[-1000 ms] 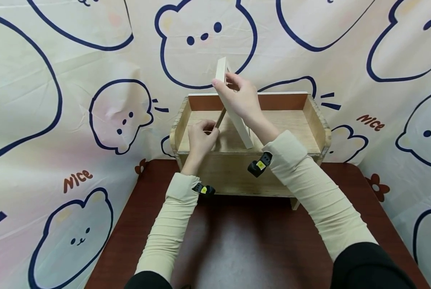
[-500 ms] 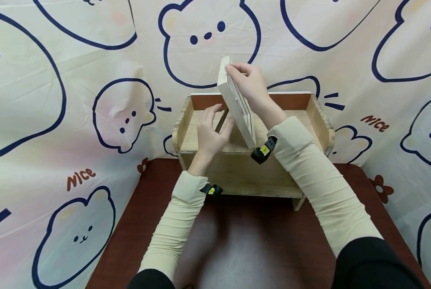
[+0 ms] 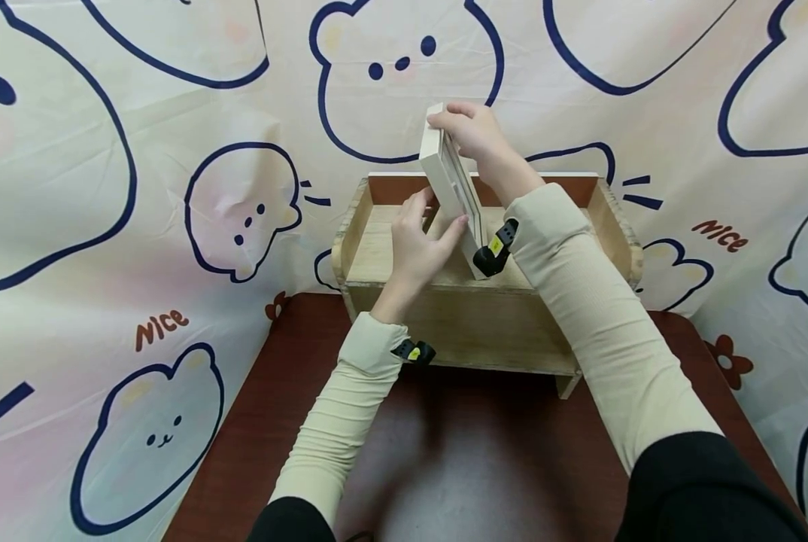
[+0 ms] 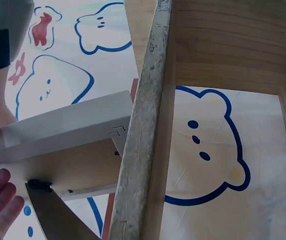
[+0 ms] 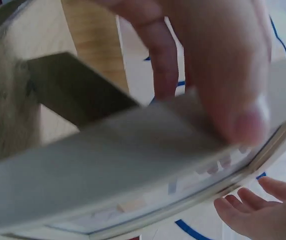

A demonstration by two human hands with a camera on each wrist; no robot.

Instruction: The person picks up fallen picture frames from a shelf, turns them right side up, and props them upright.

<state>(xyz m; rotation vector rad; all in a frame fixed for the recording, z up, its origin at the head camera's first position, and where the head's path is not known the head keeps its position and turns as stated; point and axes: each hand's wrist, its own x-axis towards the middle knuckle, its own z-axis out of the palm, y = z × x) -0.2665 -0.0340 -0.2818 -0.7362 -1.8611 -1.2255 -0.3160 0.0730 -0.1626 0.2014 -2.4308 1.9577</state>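
My right hand (image 3: pixel 475 135) pinches the top of a pale picture frame (image 3: pixel 443 177), which stands tilted on the upper board of a small wooden shelf (image 3: pixel 488 331). In the right wrist view, the thumb (image 5: pixel 248 125) presses on the frame's edge and the glazed face shows below. A dark support leg (image 4: pixel 57 210) juts from the frame's back in the left wrist view. My left hand (image 3: pixel 420 237) is spread at the frame's lower left side, thumb near the edge. Its fingers (image 4: pixel 0 192) are loosely extended; whether they touch the frame I cannot tell.
The shelf has raised side panels (image 3: pixel 617 218) and a reddish-brown back strip (image 3: pixel 569 188). It stands at the back of a dark red-brown table (image 3: pixel 472 452). A cloth printed with cartoon bears (image 3: pixel 404 83) hangs behind and at both sides.
The left hand has left the support leg, spread its fingers and moved right and up to the frame. The right hand has shifted along the top edge, and the frame has turned slightly, showing its face.
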